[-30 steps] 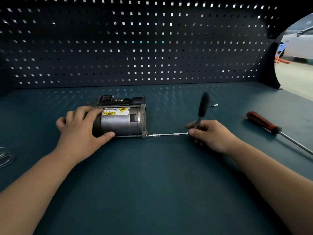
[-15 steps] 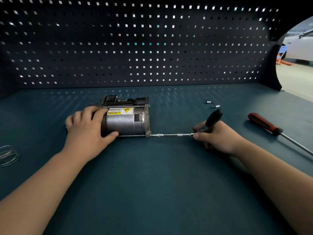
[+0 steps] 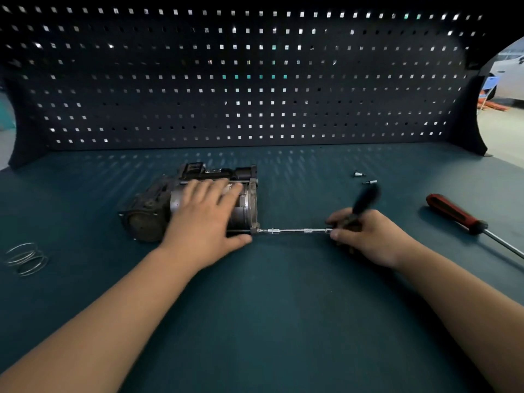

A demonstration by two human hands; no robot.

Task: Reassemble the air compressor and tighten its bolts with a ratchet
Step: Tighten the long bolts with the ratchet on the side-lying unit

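Air compressor [image 3: 195,204] lies on its side on the bench [image 3: 283,307], left of centre, nearer the back edge than the front. Grey metal motor cylinder runs left to right; dark, grimy housing with a round end cover at its left end; black block along the back; flanged end plate faces right. Top of the cylinder partly hidden. Ratchet [image 3: 334,222]: a thin chrome extension bar lies level just above the bench top, its left tip seated at the front lower corner of the end plate. Its black handle [image 3: 365,198], blurred, tilts up and toward the back right.
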